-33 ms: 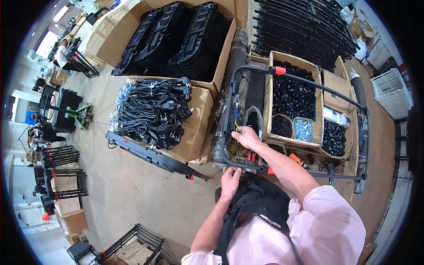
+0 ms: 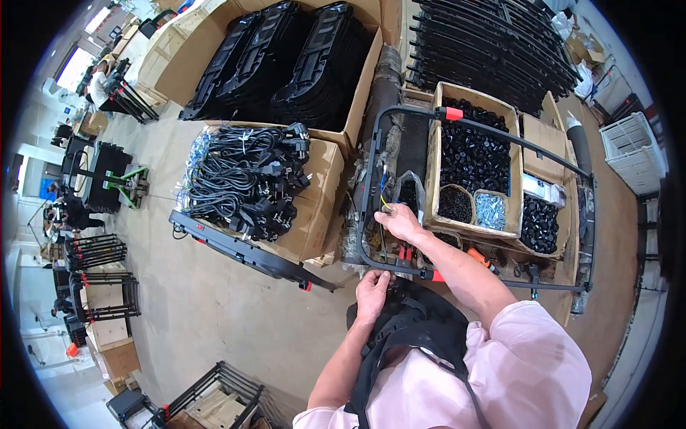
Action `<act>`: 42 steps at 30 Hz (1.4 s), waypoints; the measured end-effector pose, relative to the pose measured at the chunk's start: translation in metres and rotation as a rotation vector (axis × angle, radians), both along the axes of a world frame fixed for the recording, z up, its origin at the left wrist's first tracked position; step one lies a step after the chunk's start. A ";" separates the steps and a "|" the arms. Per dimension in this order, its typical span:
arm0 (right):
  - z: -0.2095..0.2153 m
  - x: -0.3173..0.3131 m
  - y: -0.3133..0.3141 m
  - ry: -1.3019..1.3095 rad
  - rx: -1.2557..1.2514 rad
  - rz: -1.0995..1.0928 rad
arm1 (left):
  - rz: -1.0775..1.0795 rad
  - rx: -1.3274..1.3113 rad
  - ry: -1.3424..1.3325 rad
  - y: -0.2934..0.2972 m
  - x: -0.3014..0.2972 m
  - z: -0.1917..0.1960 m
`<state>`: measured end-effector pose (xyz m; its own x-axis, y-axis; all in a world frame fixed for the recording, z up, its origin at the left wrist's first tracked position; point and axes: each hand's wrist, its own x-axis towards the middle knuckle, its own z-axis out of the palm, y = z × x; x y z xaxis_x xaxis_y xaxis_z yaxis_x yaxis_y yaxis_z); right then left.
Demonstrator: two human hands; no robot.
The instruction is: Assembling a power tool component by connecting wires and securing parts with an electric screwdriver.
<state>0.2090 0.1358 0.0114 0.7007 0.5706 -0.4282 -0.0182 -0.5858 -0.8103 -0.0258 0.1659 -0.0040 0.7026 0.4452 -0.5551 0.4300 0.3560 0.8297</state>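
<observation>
A black tubular frame (image 2: 493, 127) with red end pieces lies across the bench in front of me. My right hand (image 2: 401, 223) reaches inside its left end, fingers closed on thin yellow and blue wires (image 2: 384, 191) that rise from beside the left bar. Just outside the near left corner of the frame, my left hand (image 2: 373, 294) is closed in a pinch in front of my black apron (image 2: 407, 314). Whatever sits between those fingertips is too small to make out. Red-handled pliers (image 2: 405, 255) lie between my hands and the frame's near bar.
Bundled black power cables (image 2: 243, 179) lie on a carton at left, with a curved black panel (image 2: 243, 247) at its near edge. Ahead, a large carton holds stacked black panels (image 2: 314, 64). Boxes of black knobs (image 2: 475, 154) and silver screws (image 2: 490, 211) stand within the frame's outline.
</observation>
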 end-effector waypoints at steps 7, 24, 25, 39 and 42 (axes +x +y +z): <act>-0.008 0.005 0.007 -0.082 -0.079 0.048 | -0.271 0.289 0.119 0.016 0.009 0.031; -0.018 0.074 -0.041 -0.750 -0.538 0.727 | -0.041 -0.024 -0.002 0.005 0.002 0.003; -0.036 0.072 -0.044 -0.864 -0.506 0.786 | -0.037 -0.027 -0.005 0.003 0.002 -0.001; -0.132 0.063 -0.026 -0.813 -0.804 1.102 | 0.007 -0.110 -0.004 0.002 0.002 -0.003; -0.131 0.066 -0.022 -0.802 -0.767 1.065 | -0.028 -0.099 0.004 0.007 0.002 -0.004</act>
<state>0.2746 0.1136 -0.1194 0.3060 0.7659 -0.5656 0.9461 -0.3110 0.0907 -0.0233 0.1733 -0.0076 0.7117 0.3680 -0.5984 0.4443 0.4241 0.7892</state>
